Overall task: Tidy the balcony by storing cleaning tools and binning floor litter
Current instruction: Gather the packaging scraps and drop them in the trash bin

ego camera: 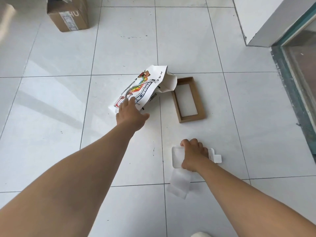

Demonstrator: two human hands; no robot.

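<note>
**Litter pickup, both hands down on the tiles**

Litter lies in one patch of the white tiled floor (51, 100), and I have a hand on two pieces at once. My left hand (130, 115) reaches forward onto the near end of the printed paper bag (145, 84); the fingers are laid over its edge with the thumb splayed to the right, and I cannot tell whether they have closed on the paper yet. My right hand (192, 154) sits on the clear plastic tray (177, 156) nearer to me, fingers curled over its top and thumb at its near edge, so it looks like a grasp around the tray's width. A white paper slip (178, 184) lies just beneath that hand, touching the tray's near side.

To do this step well, I judge that the left hand should pinch the bag's near edge between thumb and fingers rather than press flat, since the bag is crumpled and light and would slide on smooth tile. The tray probably flexes, so a firm hold across it suits better than a fingertip nip. The brown cardboard frame (189, 100) beside the bag's far end remains to collect, and so does the slip. A cardboard box (68, 14) stands well apart at the far left; I see no bin.
</note>
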